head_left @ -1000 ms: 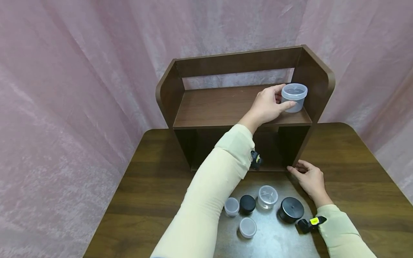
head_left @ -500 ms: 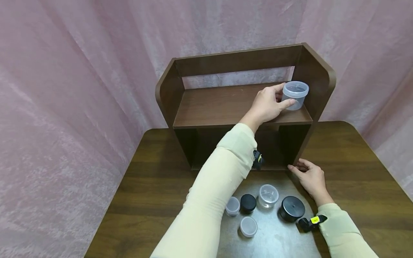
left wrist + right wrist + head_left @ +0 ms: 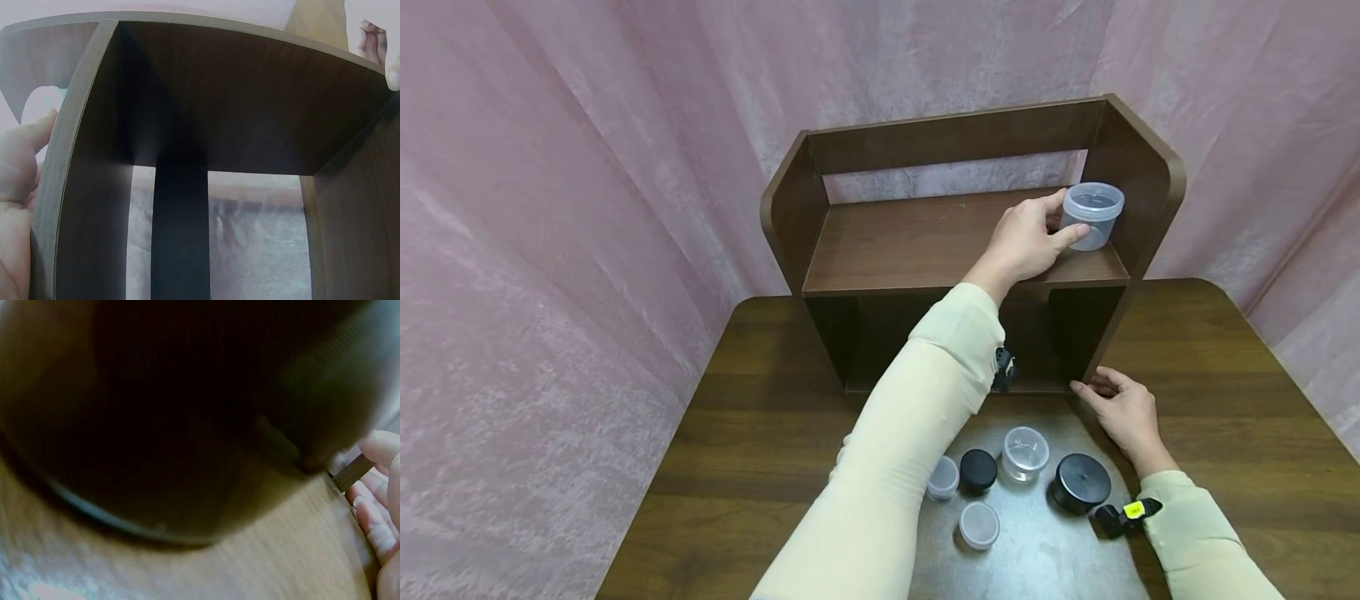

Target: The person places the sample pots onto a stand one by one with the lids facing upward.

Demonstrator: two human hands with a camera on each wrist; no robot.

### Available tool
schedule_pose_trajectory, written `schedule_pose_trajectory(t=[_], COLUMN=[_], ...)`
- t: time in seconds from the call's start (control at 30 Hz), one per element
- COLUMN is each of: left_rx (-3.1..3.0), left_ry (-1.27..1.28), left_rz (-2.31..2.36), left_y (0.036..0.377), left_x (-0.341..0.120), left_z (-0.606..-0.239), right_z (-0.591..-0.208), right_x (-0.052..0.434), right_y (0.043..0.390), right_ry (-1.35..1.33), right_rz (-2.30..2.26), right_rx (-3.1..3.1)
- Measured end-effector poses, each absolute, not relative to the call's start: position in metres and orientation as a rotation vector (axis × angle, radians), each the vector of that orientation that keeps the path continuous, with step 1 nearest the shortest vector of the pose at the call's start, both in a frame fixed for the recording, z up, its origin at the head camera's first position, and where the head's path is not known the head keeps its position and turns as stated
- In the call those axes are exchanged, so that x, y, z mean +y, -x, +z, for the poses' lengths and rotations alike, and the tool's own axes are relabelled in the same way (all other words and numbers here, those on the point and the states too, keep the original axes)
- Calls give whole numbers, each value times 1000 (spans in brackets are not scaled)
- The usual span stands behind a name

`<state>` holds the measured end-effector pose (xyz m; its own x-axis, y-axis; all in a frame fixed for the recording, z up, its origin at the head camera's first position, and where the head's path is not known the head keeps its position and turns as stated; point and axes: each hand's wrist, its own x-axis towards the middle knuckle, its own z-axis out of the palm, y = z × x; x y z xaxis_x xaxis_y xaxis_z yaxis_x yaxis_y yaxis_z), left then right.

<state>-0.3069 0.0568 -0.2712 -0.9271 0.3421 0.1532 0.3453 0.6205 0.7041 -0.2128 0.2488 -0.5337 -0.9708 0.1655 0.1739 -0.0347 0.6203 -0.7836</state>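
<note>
On the upper board of a dark brown wooden shelf [image 3: 917,242], at its right end, stands a clear plastic jar [image 3: 1093,218] with a translucent lid. My left hand [image 3: 1022,242] holds this jar between thumb and fingers, close to the right side panel. In the left wrist view the left hand [image 3: 19,169] is partly hidden by the shelf's board edge. My right hand [image 3: 1126,417] grips the lower front corner of the right side panel, thumb in front. The right wrist view shows the right hand's [image 3: 381,494] fingers around the panel's edge.
In front of the shelf, on a grey metallic sheet [image 3: 1030,550], stand a large black-lidded jar [image 3: 1081,483], a small black jar [image 3: 978,472], a clear jar [image 3: 1025,454] and two small translucent-lidded jars [image 3: 979,525]. The wooden table [image 3: 722,450] lies below; a pink curtain [image 3: 625,208] hangs behind.
The left hand and the clear jar have shifted slightly right towards the side panel. The right hand keeps its place at the corner. The head view has tilted a little.
</note>
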Motion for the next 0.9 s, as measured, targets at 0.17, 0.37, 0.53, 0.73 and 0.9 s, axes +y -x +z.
schedule_pose_trajectory(t=[0.17,0.37,0.53,0.73,0.9], left_rx=[-2829,-2836,-2852,-2841,-2836], left_ry=[594,610,616,639,649], left_rz=[-1219,-1191,-1164,-1164,-1167], left_y=[305,303,301,299,299], left_x=[57,58,59,61,60], left_z=[-271,-270,-271,-271,-272], right_z=[-534,-534,-535,-535,-535], right_x=[249,250,251,253,253], right_y=[210,208,205,203,203], right_ry=[117,121,125,137,140], right_rz=[1271,1262,1258,1254,1249], right_rx=[-2617,-2604,-2613,-2612,-2611])
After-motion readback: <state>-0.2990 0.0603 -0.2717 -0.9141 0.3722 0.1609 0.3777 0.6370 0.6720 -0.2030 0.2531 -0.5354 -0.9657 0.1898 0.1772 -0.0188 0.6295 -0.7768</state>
